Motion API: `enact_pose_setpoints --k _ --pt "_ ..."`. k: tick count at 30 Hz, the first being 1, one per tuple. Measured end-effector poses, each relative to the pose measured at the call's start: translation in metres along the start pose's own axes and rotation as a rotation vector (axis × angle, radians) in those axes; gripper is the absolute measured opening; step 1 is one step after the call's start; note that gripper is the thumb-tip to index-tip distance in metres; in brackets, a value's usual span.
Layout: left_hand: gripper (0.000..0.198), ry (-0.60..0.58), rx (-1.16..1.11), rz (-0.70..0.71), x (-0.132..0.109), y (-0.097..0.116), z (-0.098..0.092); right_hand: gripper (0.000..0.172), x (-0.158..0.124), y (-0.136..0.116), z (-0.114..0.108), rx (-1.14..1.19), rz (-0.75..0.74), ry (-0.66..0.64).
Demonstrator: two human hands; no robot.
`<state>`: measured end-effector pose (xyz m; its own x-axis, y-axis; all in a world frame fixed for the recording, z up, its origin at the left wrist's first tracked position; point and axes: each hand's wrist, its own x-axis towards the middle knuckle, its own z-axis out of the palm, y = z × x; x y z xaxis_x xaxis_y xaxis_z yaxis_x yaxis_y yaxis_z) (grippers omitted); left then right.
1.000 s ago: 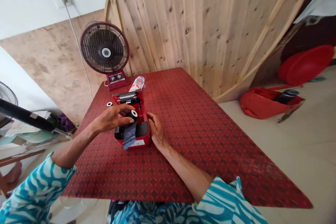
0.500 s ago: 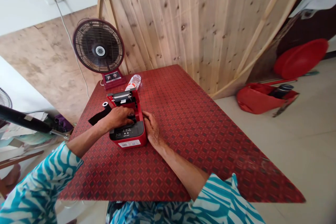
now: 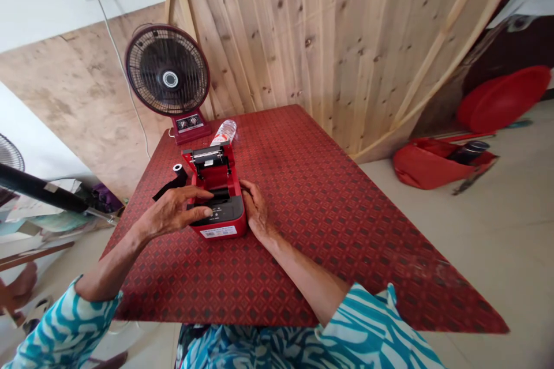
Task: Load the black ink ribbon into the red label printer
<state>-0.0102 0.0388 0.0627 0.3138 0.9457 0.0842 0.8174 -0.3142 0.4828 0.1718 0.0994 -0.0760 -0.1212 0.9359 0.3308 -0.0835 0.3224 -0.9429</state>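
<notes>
A red and black label printer (image 3: 237,225) stands on the table with its lid (image 3: 210,155) tipped up at the back. My left hand (image 3: 173,210) reaches over it from the left, fingers stretched to the dark roll (image 3: 220,193) in its bay and thumb on the black front panel. Finger and thumb are apart, with nothing visible between them. Along the printer's right side lies my right hand (image 3: 256,210), fingers extended and touching the casing. A small black roll with a white core (image 3: 177,168) is left of the printer, a loose black strip trailing from it.
Behind the printer lies a clear plastic bottle (image 3: 224,131), near a desk fan (image 3: 170,79) at the table's back left. A patterned red cloth covers the table (image 3: 346,242). On the floor at right are a red bag (image 3: 415,167) and a red basin (image 3: 504,98).
My left hand has drawn back toward the left and out of the printer's bay, uncovering the dark roll inside. The right hand stays against the printer's side. The view has shifted slightly.
</notes>
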Motion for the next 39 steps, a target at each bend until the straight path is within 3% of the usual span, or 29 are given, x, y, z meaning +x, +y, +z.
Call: enact_pose_setpoints --k 5,12,17,21,31,39 --pt "0.024 0.072 0.018 0.098 -0.003 -0.003 0.014 0.033 -0.001 0.002 0.000 -0.002 0.013 0.002" --pt "0.021 0.139 0.076 0.141 0.005 -0.004 0.018 0.033 0.000 0.001 0.000 0.004 0.023 0.002" --pt "0.019 0.269 0.209 0.296 -0.001 0.004 0.025 0.032 0.001 0.000 -0.001 -0.015 0.014 0.004" --pt "0.015 0.294 0.249 0.389 -0.014 0.011 0.031 0.031 0.000 0.000 -0.002 -0.017 -0.003 0.001" --pt "0.015 0.358 0.323 0.452 -0.031 0.004 0.049 0.033 -0.001 -0.002 -0.002 0.000 0.033 -0.002" --pt "0.018 0.498 0.227 0.465 -0.036 -0.001 0.067 0.038 0.000 -0.011 -0.007 0.023 0.148 -0.007"
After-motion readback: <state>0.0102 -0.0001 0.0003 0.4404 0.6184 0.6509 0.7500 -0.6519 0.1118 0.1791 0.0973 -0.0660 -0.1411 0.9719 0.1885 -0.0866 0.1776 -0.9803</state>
